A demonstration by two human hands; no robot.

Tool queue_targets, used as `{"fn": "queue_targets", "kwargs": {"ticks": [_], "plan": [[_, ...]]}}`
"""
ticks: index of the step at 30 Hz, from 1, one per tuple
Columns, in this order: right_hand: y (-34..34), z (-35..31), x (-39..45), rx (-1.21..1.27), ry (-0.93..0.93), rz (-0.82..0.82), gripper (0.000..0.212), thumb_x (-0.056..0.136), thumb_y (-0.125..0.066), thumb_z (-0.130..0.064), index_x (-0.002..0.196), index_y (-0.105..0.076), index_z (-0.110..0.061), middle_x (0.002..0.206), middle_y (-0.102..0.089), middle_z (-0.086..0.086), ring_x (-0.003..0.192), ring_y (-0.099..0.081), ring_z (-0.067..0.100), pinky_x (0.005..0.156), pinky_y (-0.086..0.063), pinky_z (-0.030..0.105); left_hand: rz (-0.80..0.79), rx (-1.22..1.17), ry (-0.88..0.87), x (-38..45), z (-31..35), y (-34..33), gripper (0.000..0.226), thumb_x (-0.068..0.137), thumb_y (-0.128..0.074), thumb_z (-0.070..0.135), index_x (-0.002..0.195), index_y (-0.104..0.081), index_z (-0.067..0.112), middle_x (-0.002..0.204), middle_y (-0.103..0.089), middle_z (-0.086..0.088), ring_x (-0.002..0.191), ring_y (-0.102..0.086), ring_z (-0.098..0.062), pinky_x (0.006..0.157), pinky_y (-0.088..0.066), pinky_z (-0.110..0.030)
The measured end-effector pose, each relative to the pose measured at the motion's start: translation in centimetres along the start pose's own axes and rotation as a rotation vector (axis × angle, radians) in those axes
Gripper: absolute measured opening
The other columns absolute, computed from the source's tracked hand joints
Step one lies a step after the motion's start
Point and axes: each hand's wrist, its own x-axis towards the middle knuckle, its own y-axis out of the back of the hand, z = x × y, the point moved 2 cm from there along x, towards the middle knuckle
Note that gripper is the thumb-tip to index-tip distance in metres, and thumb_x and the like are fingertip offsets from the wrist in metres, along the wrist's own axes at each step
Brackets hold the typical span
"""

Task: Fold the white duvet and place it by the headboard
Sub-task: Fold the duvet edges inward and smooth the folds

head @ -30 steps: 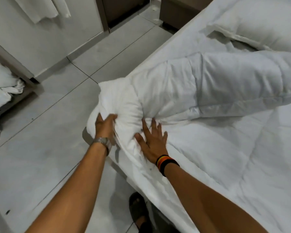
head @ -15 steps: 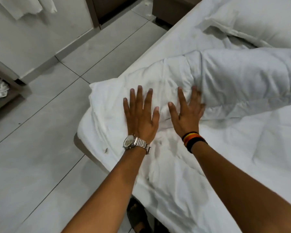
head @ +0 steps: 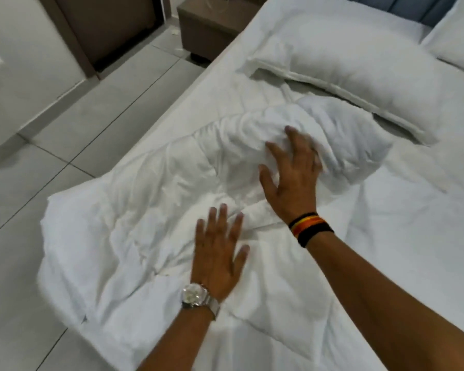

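Observation:
The white duvet (head: 145, 210) lies rumpled on the bed, with a thick fold running from its left corner, which overhangs the bed's edge, up toward the pillows. My left hand (head: 217, 253), with a silver watch, rests flat on the duvet, fingers spread. Farther up, my right hand (head: 292, 178), with a striped wristband, presses on the puffy fold with fingers apart and is slightly blurred. The blue-grey headboard (head: 402, 6) shows at the top right.
Two white pillows (head: 359, 65) (head: 458, 41) lie by the headboard. A brown bedside cabinet (head: 209, 25) stands left of the bed, beside a dark door (head: 105, 25). Grey tiled floor (head: 51, 162) runs along the bed's left side.
A second ago my hands gripped the duvet's corner at the bed's edge. They then laid it flat; now the right hand has slid up the fold, and the view has tilted toward the headboard.

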Motion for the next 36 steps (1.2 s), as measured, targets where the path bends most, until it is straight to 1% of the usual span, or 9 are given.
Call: {"fn": "queue_targets", "kwargs": {"ticks": [4, 7, 11, 14, 18, 21, 24, 28, 36], "plan": [[-0.3, 4.9, 8.2, -0.317, -0.239, -0.227, 0.109, 0.083, -0.053, -0.084, 0.164, -0.027, -0.017, 0.172, -0.012, 0.025, 0.160, -0.007, 0.044, 0.123, 0.003, 0.069, -0.128, 0.021, 0.010, 1.3, 3.4, -4.1, 0.077, 0.103, -0.047, 0.052, 0.167, -0.013, 0.025, 0.175, 0.002, -0.012, 0.161, 0.000, -0.031, 0.125, -0.015, -0.060], [-2.0, 9.1, 11.4, -0.322, -0.570, -0.635, 0.156, 0.058, -0.057, -0.102, 0.165, 0.013, -0.013, 0.162, -0.036, 0.026, 0.153, -0.031, 0.043, 0.118, 0.003, 0.075, -0.155, 0.050, 0.035, 1.5, 3.2, -5.1, 0.077, 0.103, -0.044, 0.054, 0.167, -0.011, 0.026, 0.175, 0.003, -0.012, 0.161, 0.001, -0.030, 0.125, -0.015, -0.060], [-5.4, 10.4, 9.0, -0.093, -0.569, -0.906, 0.102, 0.076, -0.072, -0.079, 0.147, -0.048, -0.010, 0.143, -0.061, 0.016, 0.129, -0.059, 0.037, 0.107, -0.044, 0.046, -0.153, 0.045, 0.043, 2.1, 3.3, -5.7, 0.076, 0.103, -0.043, 0.056, 0.166, -0.014, 0.027, 0.174, 0.003, -0.012, 0.161, 0.002, -0.030, 0.126, -0.013, -0.060], [-6.7, 8.1, 10.1, -0.049, -0.399, -0.670, 0.053, 0.092, -0.066, -0.058, 0.121, -0.070, -0.014, 0.117, -0.073, 0.015, 0.110, -0.068, 0.039, 0.083, -0.052, 0.040, -0.105, 0.041, 0.130, 3.9, 3.3, -5.5, 0.077, 0.101, -0.042, 0.060, 0.166, -0.017, 0.027, 0.174, 0.000, -0.014, 0.161, 0.001, -0.032, 0.126, -0.009, -0.061], [-6.2, 1.3, 18.1, 0.119, -0.006, -0.245, 0.050, 0.096, -0.056, -0.062, 0.110, -0.076, -0.019, 0.103, -0.077, 0.007, 0.098, -0.070, 0.034, 0.087, -0.050, 0.044, 0.024, 0.068, 0.299, 10.2, 1.6, -4.0, 0.078, 0.103, -0.034, 0.062, 0.167, -0.010, 0.025, 0.173, 0.002, -0.018, 0.161, 0.003, -0.035, 0.127, 0.001, -0.059], [-8.2, -1.1, 20.6, 0.101, 0.171, -0.181, 0.066, 0.093, -0.049, -0.074, 0.134, -0.068, -0.026, 0.112, -0.071, 0.005, 0.108, -0.065, 0.029, 0.101, -0.040, 0.044, 0.049, 0.131, 0.404, 14.9, -1.9, -3.3, 0.076, 0.104, -0.030, 0.060, 0.167, -0.007, 0.025, 0.173, 0.002, -0.020, 0.161, 0.002, -0.036, 0.127, 0.003, -0.059], [-12.4, 2.6, 17.4, -0.088, -0.085, -0.557, 0.092, 0.094, -0.040, -0.080, 0.167, -0.016, -0.029, 0.165, -0.033, 0.014, 0.155, -0.026, 0.032, 0.124, -0.007, 0.063, -0.076, 0.136, 0.426, 15.6, -4.0, -3.8, 0.076, 0.103, -0.028, 0.058, 0.167, -0.005, 0.024, 0.173, 0.004, -0.018, 0.161, 0.004, -0.035, 0.127, 0.002, -0.058], [-14.6, 8.9, 7.9, -0.108, -0.236, -0.836, 0.092, 0.095, -0.022, -0.083, 0.166, 0.012, -0.035, 0.174, 0.020, 0.005, 0.160, 0.019, 0.030, 0.119, 0.011, 0.072, -0.130, 0.147, 0.343, 11.4, -4.2, -5.2, 0.075, 0.103, -0.029, 0.058, 0.167, -0.011, 0.021, 0.173, -0.002, -0.017, 0.161, 0.000, -0.036, 0.128, 0.003, -0.054], [-13.9, 10.8, -2.3, -0.159, -0.192, -0.703, 0.080, 0.099, -0.012, -0.078, 0.166, 0.007, -0.039, 0.176, 0.013, 0.001, 0.162, 0.013, 0.025, 0.120, 0.016, 0.065, -0.111, 0.161, 0.243, 7.0, -3.8, -6.4, 0.071, 0.106, -0.030, 0.052, 0.167, -0.010, 0.022, 0.174, -0.001, -0.013, 0.161, 0.004, -0.031, 0.129, 0.002, -0.052]]}}
